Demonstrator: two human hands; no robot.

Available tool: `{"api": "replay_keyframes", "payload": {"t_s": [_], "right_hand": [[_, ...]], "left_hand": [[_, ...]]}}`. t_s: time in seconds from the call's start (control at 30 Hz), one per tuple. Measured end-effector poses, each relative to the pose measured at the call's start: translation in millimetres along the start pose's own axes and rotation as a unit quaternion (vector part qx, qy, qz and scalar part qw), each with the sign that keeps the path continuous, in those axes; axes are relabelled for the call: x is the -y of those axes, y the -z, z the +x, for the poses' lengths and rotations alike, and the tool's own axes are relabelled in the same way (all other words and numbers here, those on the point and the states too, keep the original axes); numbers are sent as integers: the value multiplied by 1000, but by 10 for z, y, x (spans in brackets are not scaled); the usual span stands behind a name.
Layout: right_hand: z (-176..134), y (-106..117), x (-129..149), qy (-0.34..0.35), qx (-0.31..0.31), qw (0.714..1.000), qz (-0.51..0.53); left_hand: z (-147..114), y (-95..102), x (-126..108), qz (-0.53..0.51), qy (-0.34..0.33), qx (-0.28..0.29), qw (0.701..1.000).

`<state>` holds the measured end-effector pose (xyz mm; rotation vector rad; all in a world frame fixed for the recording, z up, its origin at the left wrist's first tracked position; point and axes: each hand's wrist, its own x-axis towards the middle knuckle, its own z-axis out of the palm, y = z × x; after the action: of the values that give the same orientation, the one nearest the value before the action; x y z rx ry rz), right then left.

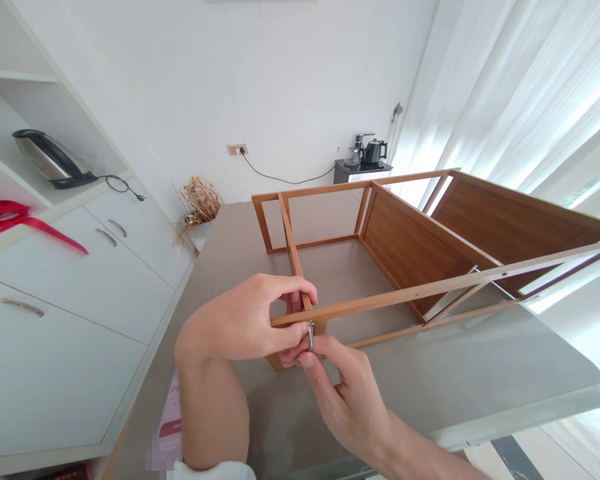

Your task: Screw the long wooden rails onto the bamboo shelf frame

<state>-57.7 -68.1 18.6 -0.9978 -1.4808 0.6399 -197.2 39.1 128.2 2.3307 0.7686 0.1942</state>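
A brown wooden shelf frame (365,301) lies on its side on the grey table, with slatless panels (413,253) set across it toward the right. My left hand (240,320) is wrapped round the frame's near corner, fingers over the crossbar (291,247) and thumb by a small bolt at the joint. Just below, my right hand (347,383) pinches a small metal hex key (311,339) between thumb and forefinger. The key's upper end is at the bolt on the rail's outer face; whether it is seated in the head I cannot tell.
The grey table (520,347) has a rounded corner at right. A pink-and-white printed sheet (170,417) lies by my left forearm. Beyond stand dried flowers (203,200) and a black kettle (375,152). White cabinets (70,320) with a steel kettle (53,160) line the left.
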Motion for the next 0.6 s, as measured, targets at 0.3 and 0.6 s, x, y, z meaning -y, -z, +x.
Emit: {"api": "replay_keyframes", "payload": {"t_s": [0.3,0.6], "right_hand": [[2,300,-63,90,27,982,-163],[46,348,-77,90,35,974,-204]], "left_hand": [[15,-13,42,1,-18,-18,1000],[7,-12,40,-9,-15,-24,1000]]}}
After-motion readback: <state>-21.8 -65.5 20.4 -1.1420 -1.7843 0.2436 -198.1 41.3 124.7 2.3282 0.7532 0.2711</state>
